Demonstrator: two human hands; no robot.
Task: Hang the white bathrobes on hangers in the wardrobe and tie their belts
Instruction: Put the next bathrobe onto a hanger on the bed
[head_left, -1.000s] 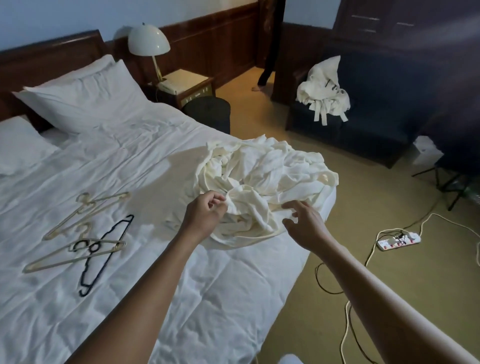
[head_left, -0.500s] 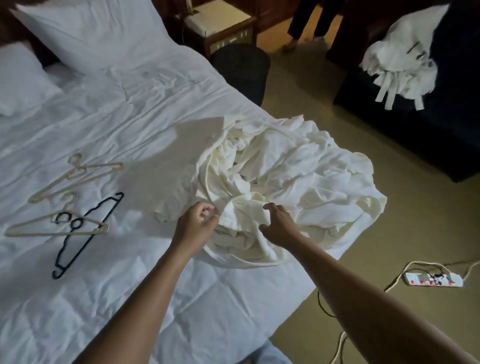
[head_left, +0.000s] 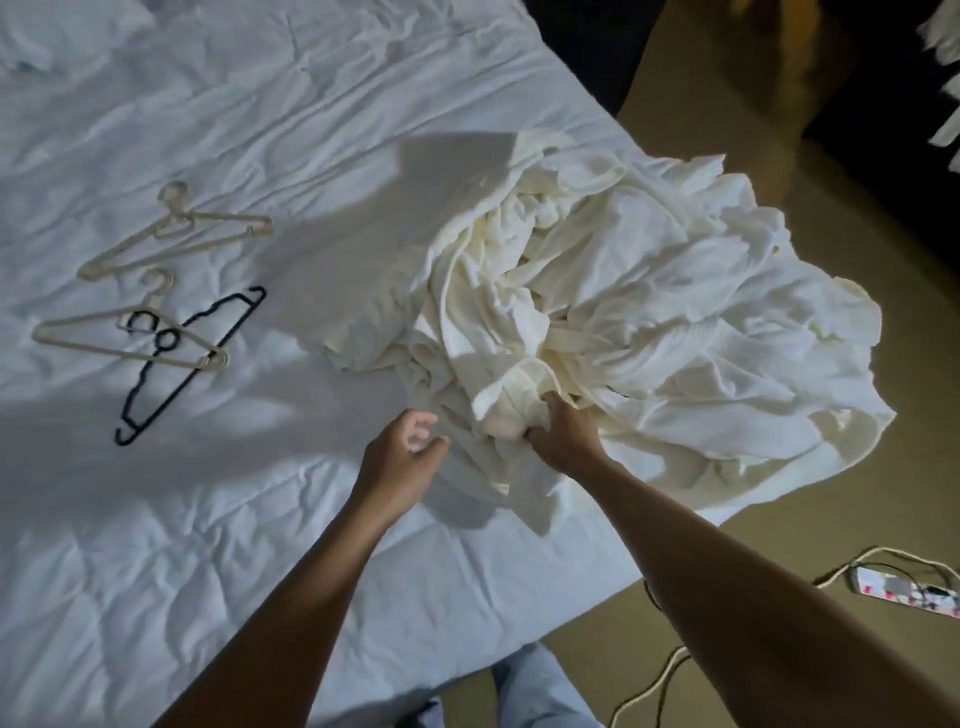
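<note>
Lying on the bed: a bathrobe pile (head_left: 665, 312), cream-white and crumpled, heaped at the right edge of the bed (head_left: 182, 545) near its corner; its far side spills over that edge, above the floor (head_left: 857, 493)
Right hand (head_left: 563, 434): fingers curled into a bunched fold at the near edge of the heap, gripping it; the forearm comes in from the lower right
Left hand (head_left: 402, 452): just beside the pile's near left edge, over the cover; fingers loosely curled, thumb apart, nothing in them
Hangers: three, well to the left of the pile; a beige hanger (head_left: 179, 228) lies farthest away; a second beige hanger (head_left: 104, 346) lies nearer, crossing over a black hanger (head_left: 170, 400)
Surface: white quilted cover, creased all over; a broad shadow falls across it between the hangers and the pile
Room: dim; the floor is olive-tan; a white power strip (head_left: 904, 595) with plugs in it sits at the right edge; a pale cable (head_left: 649, 691) trails along the floor; dark furniture (head_left: 883, 171) fills the upper right; white fabric strips (head_left: 949, 132) show at the far right, cut off by the frame, and what they belong to cannot be told
Person: light-blue trouser legs (head_left: 540, 691) at the bottom edge, close against the bed's near side
</note>
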